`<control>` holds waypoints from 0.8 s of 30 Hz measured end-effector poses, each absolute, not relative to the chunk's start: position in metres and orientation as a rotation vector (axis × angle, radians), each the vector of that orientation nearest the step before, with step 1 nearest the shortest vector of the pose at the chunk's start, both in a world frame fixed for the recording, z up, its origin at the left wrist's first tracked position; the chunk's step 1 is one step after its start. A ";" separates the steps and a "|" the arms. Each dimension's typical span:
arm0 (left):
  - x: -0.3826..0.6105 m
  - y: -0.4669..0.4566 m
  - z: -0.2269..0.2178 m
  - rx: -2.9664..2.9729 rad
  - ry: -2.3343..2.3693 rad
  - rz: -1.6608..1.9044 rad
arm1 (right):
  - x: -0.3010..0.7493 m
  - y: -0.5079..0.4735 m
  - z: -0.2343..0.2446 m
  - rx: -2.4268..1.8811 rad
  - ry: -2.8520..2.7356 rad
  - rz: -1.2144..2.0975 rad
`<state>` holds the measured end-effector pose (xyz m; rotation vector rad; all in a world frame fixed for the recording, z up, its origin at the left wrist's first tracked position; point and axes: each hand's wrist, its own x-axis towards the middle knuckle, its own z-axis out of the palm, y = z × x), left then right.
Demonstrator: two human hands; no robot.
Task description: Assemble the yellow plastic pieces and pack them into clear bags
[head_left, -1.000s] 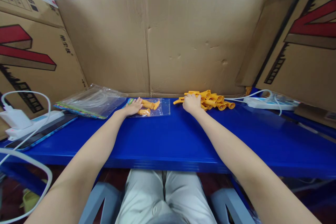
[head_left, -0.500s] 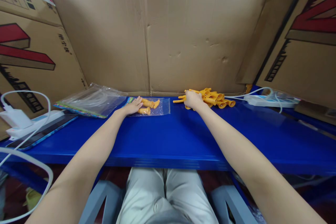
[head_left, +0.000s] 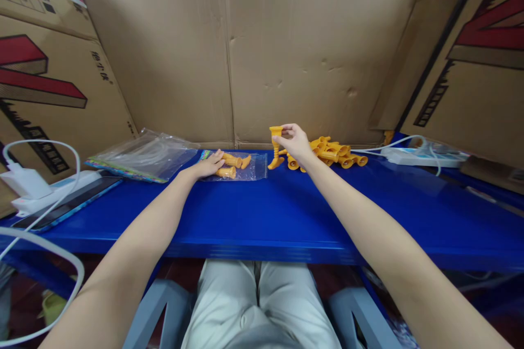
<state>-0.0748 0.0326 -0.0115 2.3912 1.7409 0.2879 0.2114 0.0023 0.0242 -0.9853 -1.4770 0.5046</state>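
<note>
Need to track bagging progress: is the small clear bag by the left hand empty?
No, several yellow plastic pieces lie inside the small clear bag that the left hand rests on.

Orange ribbed peg [head_left: 276, 148] held upright, clear bag [head_left: 254, 168] flat with pegs inside

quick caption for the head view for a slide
The right hand holds one orange plastic piece beside the pile; the left hand rests on a clear bag on the blue table.
</note>
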 end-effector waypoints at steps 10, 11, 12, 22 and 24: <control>-0.076 0.032 -0.012 2.413 1.620 0.343 | 0.202 -0.029 0.026 -1.419 -2.382 0.400; -0.076 0.031 -0.012 2.409 1.615 0.350 | 0.202 -0.030 0.026 -1.408 -2.431 0.385; -0.075 0.030 -0.011 2.404 1.614 0.356 | 0.201 -0.030 0.026 -1.406 -2.459 0.367; -0.071 0.029 -0.011 2.405 1.640 0.429 | 0.206 -0.037 0.037 -1.832 -2.560 0.186; -0.073 0.033 -0.012 2.392 1.692 0.442 | 0.207 -0.039 0.038 -1.878 -2.570 0.282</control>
